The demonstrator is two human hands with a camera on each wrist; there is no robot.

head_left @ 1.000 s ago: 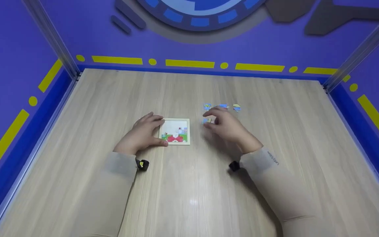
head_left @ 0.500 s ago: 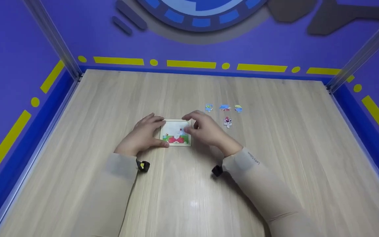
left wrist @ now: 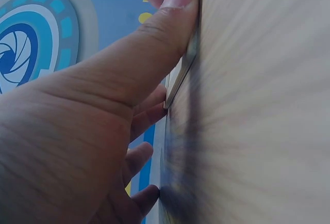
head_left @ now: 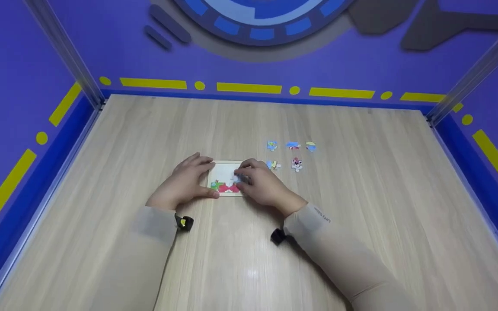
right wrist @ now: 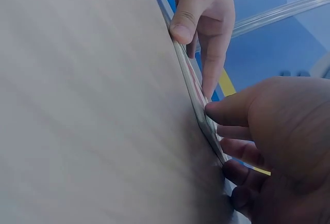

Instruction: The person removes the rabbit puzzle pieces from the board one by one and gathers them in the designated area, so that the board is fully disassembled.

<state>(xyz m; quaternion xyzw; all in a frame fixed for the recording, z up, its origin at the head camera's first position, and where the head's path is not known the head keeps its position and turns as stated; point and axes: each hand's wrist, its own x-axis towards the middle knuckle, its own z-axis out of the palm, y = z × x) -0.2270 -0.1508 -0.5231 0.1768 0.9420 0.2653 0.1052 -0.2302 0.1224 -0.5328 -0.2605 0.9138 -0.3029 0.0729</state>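
Observation:
A small square puzzle frame [head_left: 225,162] lies on the table, its white bed partly filled along the bottom with green and red pieces. My left hand [head_left: 186,179] holds the frame's left side, thumb at the lower corner and fingers at the upper one. The left wrist view shows the left thumb [left wrist: 160,38] on the frame's edge. My right hand [head_left: 264,183] covers the frame's right side. Its thumb and index finger pinch a whitish-blue puzzle piece [head_left: 235,178], mostly hidden. In the right wrist view, the right thumb [right wrist: 232,109] touches the frame's edge area.
Right of the frame lie several loose pieces: a blue-green piece [head_left: 272,145], a blue-red piece [head_left: 293,145], a yellow-blue piece [head_left: 311,146], a yellow piece [head_left: 273,165] and a red-and-white face piece [head_left: 297,164]. Blue panels [head_left: 249,60] border the wooden table [head_left: 167,125].
My right hand has moved left from the loose pieces onto the frame's right side, uncovering the yellow piece and the face piece. The left hand stays on the frame.

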